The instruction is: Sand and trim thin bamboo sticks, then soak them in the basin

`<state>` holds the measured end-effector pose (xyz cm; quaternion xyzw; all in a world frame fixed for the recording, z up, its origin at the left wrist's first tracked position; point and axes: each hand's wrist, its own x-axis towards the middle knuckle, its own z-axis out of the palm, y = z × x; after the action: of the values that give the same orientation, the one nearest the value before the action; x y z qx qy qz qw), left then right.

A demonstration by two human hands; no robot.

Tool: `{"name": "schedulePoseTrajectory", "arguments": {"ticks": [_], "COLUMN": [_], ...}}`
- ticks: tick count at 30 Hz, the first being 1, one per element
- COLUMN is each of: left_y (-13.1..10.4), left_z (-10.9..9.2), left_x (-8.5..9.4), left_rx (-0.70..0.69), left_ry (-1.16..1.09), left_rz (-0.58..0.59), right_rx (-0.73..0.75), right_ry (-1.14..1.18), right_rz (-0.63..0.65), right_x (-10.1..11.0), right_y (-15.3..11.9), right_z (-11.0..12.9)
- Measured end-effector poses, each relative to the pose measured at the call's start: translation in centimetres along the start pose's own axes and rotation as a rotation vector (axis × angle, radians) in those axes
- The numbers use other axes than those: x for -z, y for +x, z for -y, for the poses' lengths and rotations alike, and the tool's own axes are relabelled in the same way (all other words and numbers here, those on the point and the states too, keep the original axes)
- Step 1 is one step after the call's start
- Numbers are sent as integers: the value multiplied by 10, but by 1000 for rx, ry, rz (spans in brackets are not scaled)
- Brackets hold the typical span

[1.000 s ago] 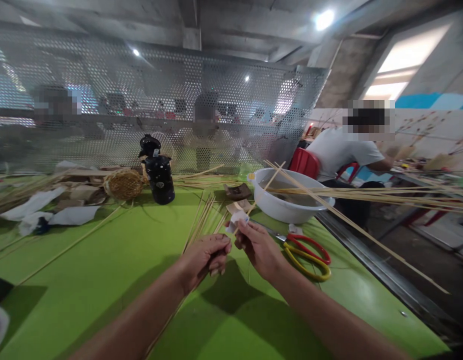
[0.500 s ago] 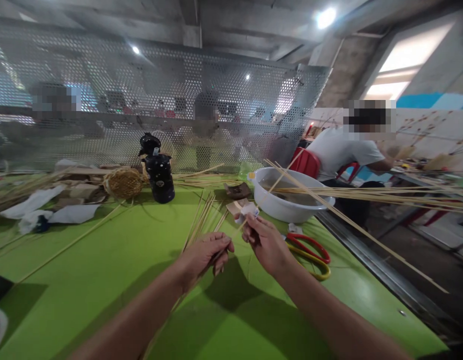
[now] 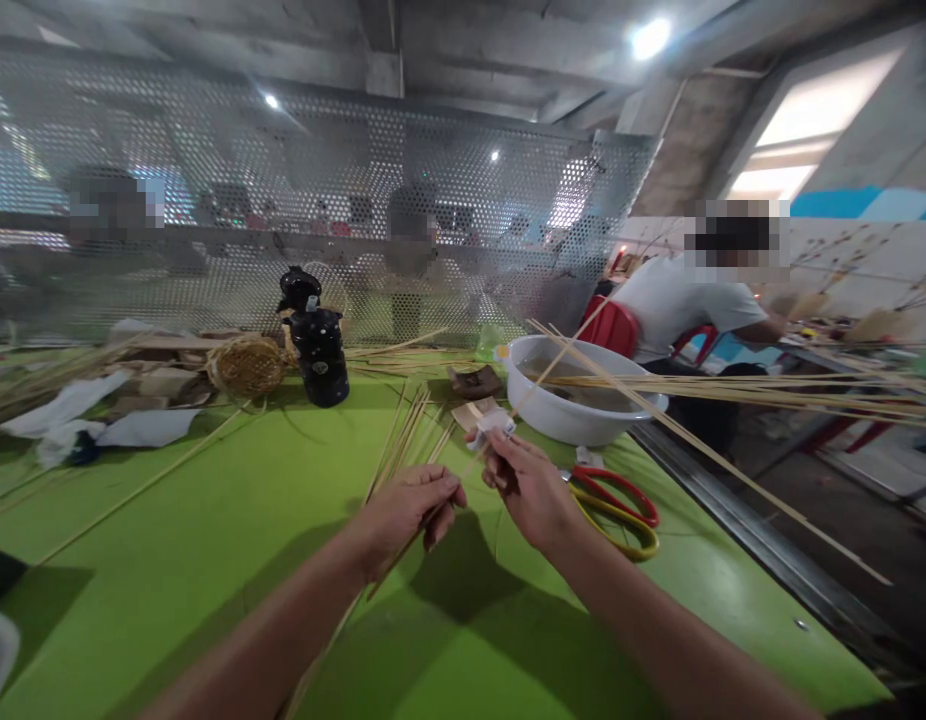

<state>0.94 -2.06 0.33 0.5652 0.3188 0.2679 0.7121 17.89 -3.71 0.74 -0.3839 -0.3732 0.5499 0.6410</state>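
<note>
My left hand (image 3: 410, 508) is closed in a pinch on a thin pale cane-like strip (image 3: 474, 462) above the green table. One end of the strip pokes out below that hand; the other way, it slants up to my right hand (image 3: 530, 490) and seems to continue beyond it over the basin. Between my right fingertips, around or against the strip, is a crumpled white piece (image 3: 494, 424), paper or cloth, I cannot tell which. To the right of my right hand lie scissors (image 3: 620, 510) with one red and one yellow handle, their blades mostly hidden.
A white basin (image 3: 583, 420) of water stands at the back right, long strips (image 3: 733, 385) jutting past the table edge. Loose strips (image 3: 403, 435), a black bottle (image 3: 322, 360), a woven basket (image 3: 247, 367) and paper scraps (image 3: 149, 427) lie around. A person (image 3: 684, 300) sits beyond.
The lower end of the strip now shows below my left hand, where it was not distinct before. Both hands have barely shifted.
</note>
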Motion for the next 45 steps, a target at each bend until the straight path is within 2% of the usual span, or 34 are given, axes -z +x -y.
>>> {"name": "schedulePoseTrajectory", "arguments": {"ticks": [5,11,16,19,22,25,28,30,33,36,39,42,45], "left_y": [0,3,5,2,-5,-19,-40,-58,-88,-116,-139,-156,-161], "left_z": [-2,3,4,-2,-16,-34,-50,-52,-40,-18,-1,4,0], "left_x": [-4,0,3,3,7,23,45,59,69,67,60,53,48], "left_rx": [8,-24,-13,-13,9,-34,-133,-102,33,128,207,234,227], "left_ry": [-121,-10,53,91,150,223,351,453,543,627,881,1163,1306], "left_rz": [-23,31,22,40,32,-55,-248,-357,-464,-554,-603,-579,-563], "right_rx": [-78,28,-45,3,117,171,204,223,238,238,229,231,229], "right_ry": [-78,-84,-129,-117,-21,66,48,5,-19,-15,-14,-13,-14], "right_rz": [104,5,70,1,-151,-291,-323,-319,-306,-282,-269,-258,-252], "right_x": [-8,-3,-5,2,17,32,40,42,42,41,40,41,43], "right_y": [-8,-4,-6,0,15,28,34,35,33,32,31,31,31], "right_z": [-10,-4,-11,-10,0,11,18,20,18,15,13,13,13]}}
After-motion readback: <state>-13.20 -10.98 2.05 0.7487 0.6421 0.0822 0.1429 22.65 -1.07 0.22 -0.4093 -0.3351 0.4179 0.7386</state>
